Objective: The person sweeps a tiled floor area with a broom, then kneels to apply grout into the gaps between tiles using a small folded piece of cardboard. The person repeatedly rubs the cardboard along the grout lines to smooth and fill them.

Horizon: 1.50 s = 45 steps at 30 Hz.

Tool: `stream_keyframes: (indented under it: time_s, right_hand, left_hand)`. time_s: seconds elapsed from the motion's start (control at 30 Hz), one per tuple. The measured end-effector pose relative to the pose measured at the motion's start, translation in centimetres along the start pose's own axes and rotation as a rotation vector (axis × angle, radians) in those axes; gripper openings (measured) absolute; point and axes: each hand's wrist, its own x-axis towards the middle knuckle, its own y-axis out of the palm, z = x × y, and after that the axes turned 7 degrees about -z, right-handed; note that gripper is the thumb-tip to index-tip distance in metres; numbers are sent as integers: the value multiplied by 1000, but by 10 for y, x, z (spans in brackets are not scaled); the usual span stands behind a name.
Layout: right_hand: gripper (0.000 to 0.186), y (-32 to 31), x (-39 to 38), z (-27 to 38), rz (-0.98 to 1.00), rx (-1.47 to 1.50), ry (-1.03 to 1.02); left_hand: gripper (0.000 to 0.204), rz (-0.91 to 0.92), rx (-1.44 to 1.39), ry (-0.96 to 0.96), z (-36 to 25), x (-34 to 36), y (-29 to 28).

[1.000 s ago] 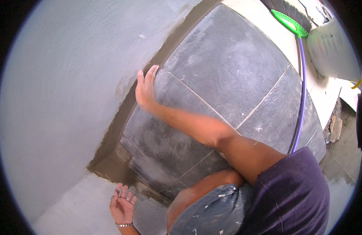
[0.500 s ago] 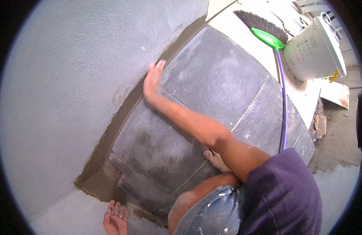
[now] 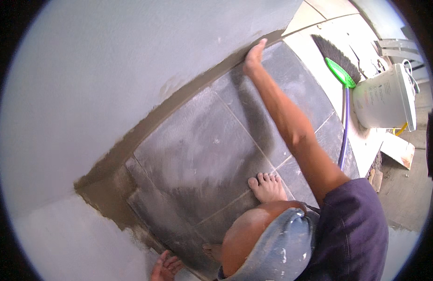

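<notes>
Cement strip [image 3: 153, 122] climbs from lower left to upper centre of the frame; right hand [image 3: 255, 57] open, straight, at its far end: light, even pressure should suit! Left hand [image 3: 166, 268], bottom edge, loosely open.

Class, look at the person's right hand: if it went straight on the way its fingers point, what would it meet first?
Probably the brown strip at the foot of the grey wall. The right hand overlaps it in the picture, though contact is unclear.
</notes>
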Motion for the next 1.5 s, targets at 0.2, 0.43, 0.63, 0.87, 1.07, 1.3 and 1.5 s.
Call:
stream_keyframes:
  time_s: [0.2, 0.43, 0.63, 0.87, 1.07, 1.3, 1.5]
  right_hand:
    - [76, 60, -263, -115, 311, -324, 20]
    - [59, 31, -370, -152, 1757, -1125, -1427]
    - [73, 54, -285, -88, 1391, -1901, -2663]
    - [30, 11, -179, 158, 1532, -3073, -1596]
    - [14, -198, -415, -3, 746, -2127, -1168]
    - [42, -259, -358, 56, 1253, -1690, -73]
    - [53, -329, -278, 19, 1995, -1472, -911]
  left_hand:
    - [42, -104, -865, -227, 30, 6, 119]
    - [38, -410, -852, -97, 76, 61, 235]
    - [32, -922, -423, 208, 86, 81, 299]
    - [27, -901, -391, 385, 83, 83, 283]
    - [23, -1269, -37, -32, 43, 87, 309]
    - [29, -1058, -151, 649, 68, 80, 289]
    - [28, -1021, 147, 769, 59, 92, 272]
